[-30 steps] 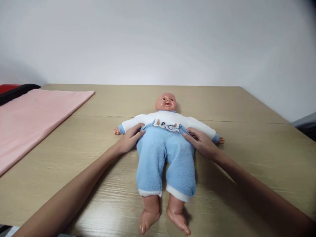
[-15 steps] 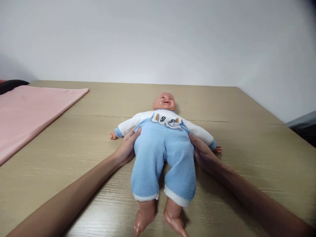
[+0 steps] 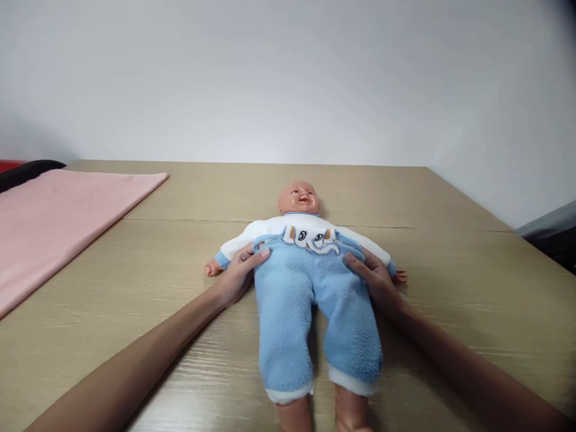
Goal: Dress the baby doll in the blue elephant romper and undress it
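Observation:
A baby doll (image 3: 299,200) lies on its back on the table, head away from me and arms spread out. It wears a white top and fluffy light blue trousers (image 3: 288,312) with an elephant's face on the front. My left hand (image 3: 240,270) grips the trousers at the waist on the left, thumb on top of the cloth. At the opposite side of the waist, my right hand (image 3: 373,273) pinches the cloth the same way. Most of the fingers of both hands are hidden at the doll's sides. The doll's feet run out of the bottom of the view.
The doll rests on a wood-grain table (image 3: 450,288) with a seam across it. At the left lies a folded pink cloth (image 3: 67,222), with a black-edged red thing (image 3: 31,171) behind it. A white wall (image 3: 288,78) stands beyond the table.
Both hands have shifted slightly up the waist, thumbs now further over the cloth. The trouser legs have swung to the right and nearer to me. The whole scene sits a little lower in view.

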The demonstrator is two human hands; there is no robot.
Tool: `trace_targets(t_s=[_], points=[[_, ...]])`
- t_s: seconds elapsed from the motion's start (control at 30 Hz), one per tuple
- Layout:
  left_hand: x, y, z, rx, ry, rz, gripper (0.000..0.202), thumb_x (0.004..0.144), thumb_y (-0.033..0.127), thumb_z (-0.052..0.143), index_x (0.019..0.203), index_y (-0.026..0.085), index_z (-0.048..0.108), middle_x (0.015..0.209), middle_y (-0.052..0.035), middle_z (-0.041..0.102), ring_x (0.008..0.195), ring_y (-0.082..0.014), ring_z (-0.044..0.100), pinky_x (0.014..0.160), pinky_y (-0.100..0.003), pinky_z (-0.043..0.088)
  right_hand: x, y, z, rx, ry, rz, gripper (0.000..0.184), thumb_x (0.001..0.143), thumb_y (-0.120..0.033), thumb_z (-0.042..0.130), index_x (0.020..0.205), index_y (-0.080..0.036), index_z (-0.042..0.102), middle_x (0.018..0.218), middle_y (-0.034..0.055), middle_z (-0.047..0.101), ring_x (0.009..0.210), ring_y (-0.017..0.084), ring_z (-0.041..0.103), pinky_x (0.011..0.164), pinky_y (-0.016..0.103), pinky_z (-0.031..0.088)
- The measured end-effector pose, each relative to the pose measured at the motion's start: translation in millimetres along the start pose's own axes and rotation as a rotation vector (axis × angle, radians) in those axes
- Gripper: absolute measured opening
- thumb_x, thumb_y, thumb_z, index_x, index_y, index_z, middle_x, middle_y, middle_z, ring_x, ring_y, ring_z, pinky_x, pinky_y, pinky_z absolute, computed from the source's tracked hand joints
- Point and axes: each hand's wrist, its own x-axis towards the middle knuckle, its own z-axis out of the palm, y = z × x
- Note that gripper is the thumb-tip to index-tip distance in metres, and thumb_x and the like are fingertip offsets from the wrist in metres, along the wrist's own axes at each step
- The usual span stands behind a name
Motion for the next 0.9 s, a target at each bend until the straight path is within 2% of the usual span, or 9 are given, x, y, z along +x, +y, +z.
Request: trace_targets(t_s=[0.1, 0.23, 0.4, 0.5, 0.57, 0.7, 0.77, 0.9], points=[[0.0, 1.6, -2.7, 0.036, 0.011, 0.090, 0.042, 0.083, 0.056, 0.094, 0.100, 0.020, 0.081, 0.097, -0.0062, 0.075, 0.092, -0.0236, 0.066, 0.082, -0.034, 0.051, 1.4, 2.3, 0.9, -0.036, 0.042, -0.081, 0.050, 0.091, -0.076, 0.077, 0.099, -0.027, 0.079, 0.099, 0.0026, 0.076, 0.096, 0.026, 0.068, 0.095, 0.039, 0.059], [0.4, 2.1, -5.9, 0.096, 0.081, 0.161, 0.042, 0.085, 0.058, 0.092, 0.092, 0.022, 0.072, 0.087, -0.0002, 0.065, 0.078, -0.0178, 0.056, 0.072, -0.029, 0.046, 5.2, 8.6, 3.9, -0.103, 0.050, -0.086, 0.052, 0.095, -0.079, 0.071, 0.102, -0.028, 0.074, 0.100, 0.0026, 0.074, 0.099, 0.027, 0.067, 0.095, 0.038, 0.060], [3.3, -1.0, -2.5, 0.110, 0.079, 0.202, 0.042, 0.091, 0.060, 0.087, 0.109, 0.024, 0.074, 0.104, -0.0015, 0.070, 0.097, -0.0198, 0.063, 0.087, -0.029, 0.051, 10.8, 8.1, 12.2, -0.035, 0.019, -0.023, 0.059, 0.091, -0.083, 0.073, 0.116, -0.029, 0.076, 0.118, 0.0047, 0.079, 0.119, 0.030, 0.071, 0.113, 0.044, 0.057], [4.9, -1.3, -0.2, 0.115, 0.088, 0.168, 0.044, 0.090, 0.060, 0.088, 0.113, 0.024, 0.075, 0.108, -0.0034, 0.074, 0.103, -0.0233, 0.066, 0.091, -0.032, 0.052, 9.8, 2.6, 16.9, 0.044, -0.082, -0.026, 0.056, 0.092, -0.076, 0.077, 0.124, -0.029, 0.077, 0.129, 0.0055, 0.080, 0.128, 0.031, 0.070, 0.125, 0.047, 0.050], [4.2, 0.2, 0.1, 0.146, 0.098, 0.173, 0.043, 0.091, 0.060, 0.086, 0.110, 0.023, 0.076, 0.107, -0.0039, 0.074, 0.102, -0.0243, 0.066, 0.090, -0.033, 0.052, 7.2, 1.4, 17.3, 0.045, -0.100, -0.041, 0.052, 0.093, -0.071, 0.079, 0.125, -0.029, 0.078, 0.132, 0.0055, 0.080, 0.132, 0.032, 0.069, 0.129, 0.048, 0.046], [-1.4, 5.5, 0.1, 0.332, 0.183, 0.301, 0.044, 0.096, 0.066, 0.079, 0.094, 0.023, 0.069, 0.088, 0.0012, 0.062, 0.085, -0.0191, 0.055, 0.080, -0.029, 0.046, 4.5, 8.5, 12.6, -0.019, 0.013, -0.080, 0.052, 0.093, -0.076, 0.076, 0.115, -0.029, 0.080, 0.118, 0.0047, 0.080, 0.122, 0.032, 0.069, 0.119, 0.047, 0.053], [-3.9, 6.8, 0.3, 0.385, 0.246, 0.360, 0.046, 0.096, 0.069, 0.078, 0.095, 0.024, 0.066, 0.082, 0.0031, 0.057, 0.080, -0.0177, 0.050, 0.076, -0.028, 0.042, 5.3, 13.0, 10.2, -0.013, 0.071, -0.059, 0.053, 0.092, -0.079, 0.073, 0.107, -0.028, 0.079, 0.109, 0.0036, 0.079, 0.111, 0.030, 0.069, 0.111, 0.045, 0.056], [-2.2, 3.7, -1.1, 0.373, 0.348, 0.425, 0.047, 0.096, 0.071, 0.078, 0.101, 0.025, 0.067, 0.088, 0.0018, 0.063, 0.085, -0.0185, 0.054, 0.081, -0.029, 0.044, 7.9, 14.8, 9.5, -0.033, 0.087, -0.052, 0.049, 0.097, -0.075, 0.068, 0.105, -0.027, 0.075, 0.103, 0.0020, 0.076, 0.102, 0.027, 0.068, 0.102, 0.042, 0.057]])
